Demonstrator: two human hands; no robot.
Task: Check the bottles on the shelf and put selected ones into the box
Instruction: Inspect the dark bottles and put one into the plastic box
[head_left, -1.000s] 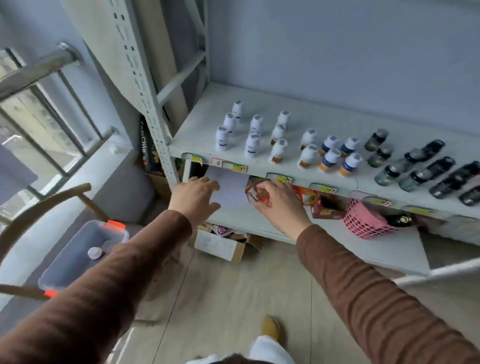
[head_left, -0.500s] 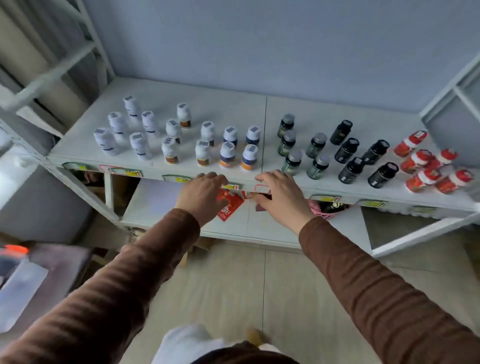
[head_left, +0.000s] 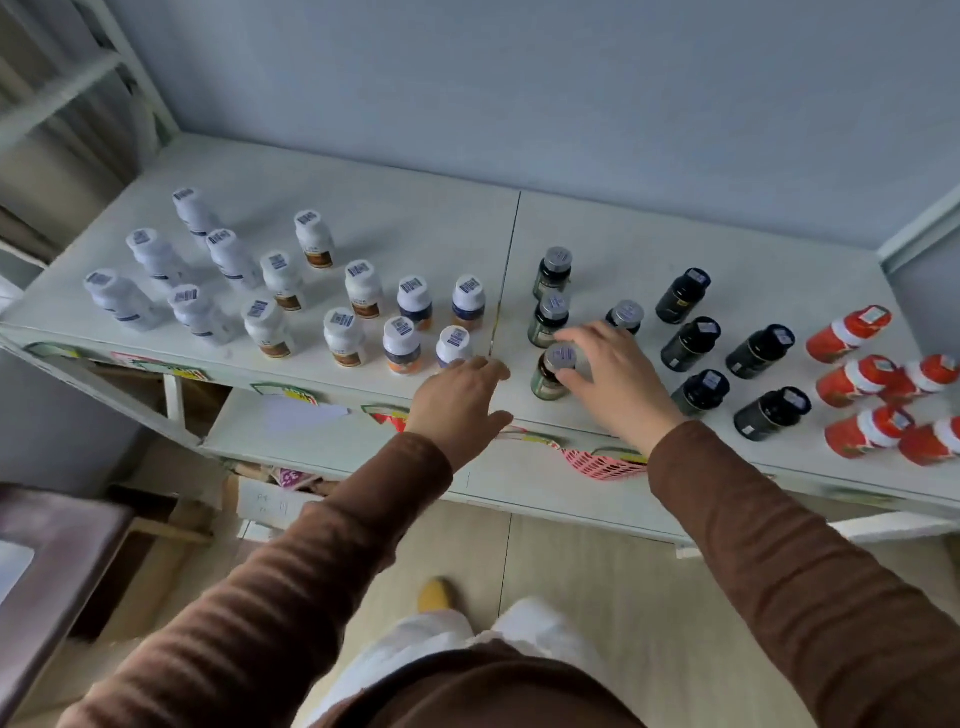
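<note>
Both hands had been raised from the lower shelf's edge to the top shelf. A green glass bottle was gripped at its cap by the right hand, fingers curled round it. Left of that grip, the left hand was held open, fingers extended, just beside a white bottle.

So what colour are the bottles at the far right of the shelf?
Red bottles with white bands, in the head view.
</note>
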